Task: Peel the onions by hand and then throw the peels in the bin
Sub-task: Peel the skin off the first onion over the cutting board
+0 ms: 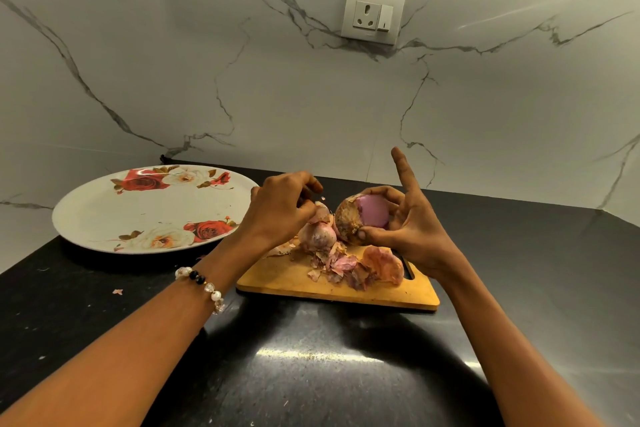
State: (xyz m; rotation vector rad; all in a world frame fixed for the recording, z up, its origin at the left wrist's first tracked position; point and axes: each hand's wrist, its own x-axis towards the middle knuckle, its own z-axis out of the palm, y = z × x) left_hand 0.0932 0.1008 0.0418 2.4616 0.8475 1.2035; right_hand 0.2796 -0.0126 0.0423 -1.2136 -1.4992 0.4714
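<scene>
My right hand (410,218) grips a partly peeled onion (363,217) above the wooden cutting board (277,279); its purple flesh shows on the right, brown skin still covers the left, and my index finger sticks up. My left hand (280,210) has curled fingers and pinches a strip of peel (320,213) beside that onion. A second onion (317,236) with pale pink skin lies on the board under my left hand. Loose peels (360,269) are heaped on the board's middle.
A round white plate (104,218) with rose prints sits on the black counter (311,374) to the left of the board. One peel scrap (117,291) lies on the counter. A marble wall with a socket (372,14) stands behind.
</scene>
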